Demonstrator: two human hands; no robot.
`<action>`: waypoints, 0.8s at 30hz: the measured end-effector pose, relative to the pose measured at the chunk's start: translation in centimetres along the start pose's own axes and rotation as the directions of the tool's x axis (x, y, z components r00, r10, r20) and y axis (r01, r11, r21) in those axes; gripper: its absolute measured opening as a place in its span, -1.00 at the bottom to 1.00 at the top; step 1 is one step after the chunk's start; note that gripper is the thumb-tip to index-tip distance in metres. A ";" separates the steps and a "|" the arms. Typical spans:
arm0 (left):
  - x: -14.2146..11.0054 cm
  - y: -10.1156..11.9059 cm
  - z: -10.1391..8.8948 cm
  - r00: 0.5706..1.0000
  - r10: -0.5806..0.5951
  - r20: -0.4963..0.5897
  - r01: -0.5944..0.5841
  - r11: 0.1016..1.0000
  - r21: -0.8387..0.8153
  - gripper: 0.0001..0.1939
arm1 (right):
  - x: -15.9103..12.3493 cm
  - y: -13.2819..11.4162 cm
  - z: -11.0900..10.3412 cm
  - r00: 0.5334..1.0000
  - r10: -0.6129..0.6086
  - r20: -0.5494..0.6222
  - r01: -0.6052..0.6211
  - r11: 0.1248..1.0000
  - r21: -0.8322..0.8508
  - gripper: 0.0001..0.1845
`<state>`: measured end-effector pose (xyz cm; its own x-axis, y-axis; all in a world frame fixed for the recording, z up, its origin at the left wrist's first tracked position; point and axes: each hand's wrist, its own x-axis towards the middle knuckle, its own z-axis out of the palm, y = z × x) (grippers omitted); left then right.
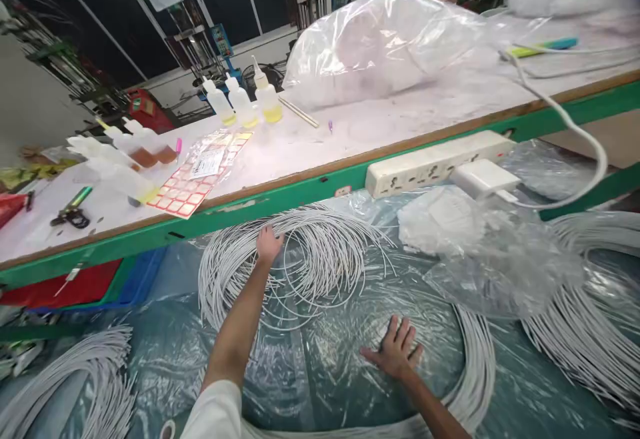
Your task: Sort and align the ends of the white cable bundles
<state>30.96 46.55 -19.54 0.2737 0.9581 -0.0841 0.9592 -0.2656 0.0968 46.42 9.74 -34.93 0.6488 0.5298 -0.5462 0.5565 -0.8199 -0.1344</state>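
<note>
A coil of thin white cables [330, 252] lies on the plastic sheeting under the bench edge, its loose ends fanning out to the right. My left hand [269, 244] reaches into the upper left of this coil, its fingers curled over some of the strands and partly hidden. To the right, my right hand [395, 349] is spread out over the clear plastic sheeting [330, 372], fingers apart and holding nothing. Another cable bundle [477, 359] curves around the right side of that hand and passes beneath my right forearm.
Above the coils runs the green-edged bench [300, 192] with a power strip [435, 159] and a white charger [485, 178]. Squeeze bottles [267, 102] and a large clear bag [380, 49] stand on it. More cable coils lie at left [75, 379] and right [590, 346].
</note>
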 end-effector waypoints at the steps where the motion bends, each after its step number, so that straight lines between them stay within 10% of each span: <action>1: 1.1 1.0 0.5 1.000 -0.022 -0.010 0.022 1.000 -0.003 -0.38 | 0.1 0.1 0.2 1.000 -0.002 -0.012 0.002 1.000 -0.013 0.38; 7: 2.4 4.0 3.5 0.999 -0.045 -0.006 0.045 0.998 0.036 -0.27 | 0.3 0.2 0.7 1.000 0.028 0.005 -0.028 0.999 -0.047 0.41; 17: 4.1 1.8 3.1 0.990 0.129 0.059 -0.137 0.978 0.160 -0.68 | 0.5 0.5 0.8 0.998 0.062 0.017 -0.062 0.998 0.018 0.44; 24: 5.4 1.4 3.6 0.985 0.150 0.082 -0.162 0.972 0.172 -0.61 | 0.1 0.3 0.0 0.997 0.062 0.043 -0.060 0.998 -0.028 0.35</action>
<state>34.00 50.96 -23.46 0.4195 0.8954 -0.1492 0.8998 -0.4319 -0.0624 46.60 9.55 -35.00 0.6589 0.4685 -0.5885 0.5307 -0.8440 -0.0777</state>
